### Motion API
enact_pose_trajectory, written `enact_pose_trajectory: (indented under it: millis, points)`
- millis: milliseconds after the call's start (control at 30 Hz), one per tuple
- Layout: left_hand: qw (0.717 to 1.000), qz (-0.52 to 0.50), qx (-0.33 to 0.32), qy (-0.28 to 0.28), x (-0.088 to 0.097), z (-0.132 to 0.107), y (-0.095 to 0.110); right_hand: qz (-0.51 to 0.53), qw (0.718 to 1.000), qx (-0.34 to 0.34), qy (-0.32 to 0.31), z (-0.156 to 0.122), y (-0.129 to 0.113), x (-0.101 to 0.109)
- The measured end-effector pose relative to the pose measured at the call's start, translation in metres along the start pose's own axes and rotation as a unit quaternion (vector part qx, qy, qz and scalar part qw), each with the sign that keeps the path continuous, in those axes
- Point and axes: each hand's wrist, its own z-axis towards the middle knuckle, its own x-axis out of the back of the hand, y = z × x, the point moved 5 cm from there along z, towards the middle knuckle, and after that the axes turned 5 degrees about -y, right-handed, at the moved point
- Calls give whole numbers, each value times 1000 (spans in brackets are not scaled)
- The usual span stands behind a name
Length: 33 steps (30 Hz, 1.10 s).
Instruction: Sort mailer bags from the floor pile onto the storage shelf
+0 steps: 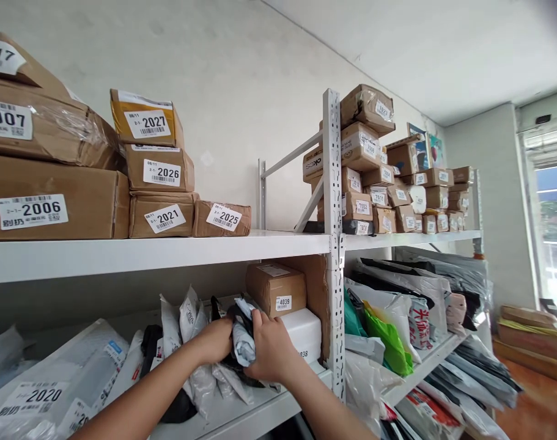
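Observation:
On the lower shelf, my right hand (269, 347) grips a small light grey plastic mailing bag (244, 343), crumpled and held upright, with its fingers over the right side. My left hand (215, 341) is closed at the left of this bag, on a black plastic mailing bag (236, 313) pressed against it; its fingertips are partly hidden. White and grey poly mailers (189, 318) stand in a row just left of my hands. Behind the right hand are a brown carton marked 4039 (276, 288) and a white box (302, 333).
Numbered cartons (53, 198) sit on the upper shelf (177, 252). A white perforated upright (334, 244) rises right of my hands. Past it, more cartons (361, 150) and stacked poly mailers (392, 342) fill another rack. Large clear-wrapped parcels (53, 373) lie at lower left.

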Motion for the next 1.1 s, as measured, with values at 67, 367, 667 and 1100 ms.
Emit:
enact_pose_trajectory:
  millis: [67, 367, 667, 1100]
  points:
    - [999, 40, -6, -35, -8, -18, 9, 25, 1000, 11, -1, 5, 1, 5]
    - [972, 230, -36, 10, -14, -23, 24, 118, 991, 63, 31, -1, 11, -1]
    - [954, 237, -182, -5, 2, -28, 23, 223, 967, 65, 106, -28, 20, -67]
    - [948, 272, -160, -33, 6, -48, 32, 166, 981, 18, 97, -14, 33, -82]
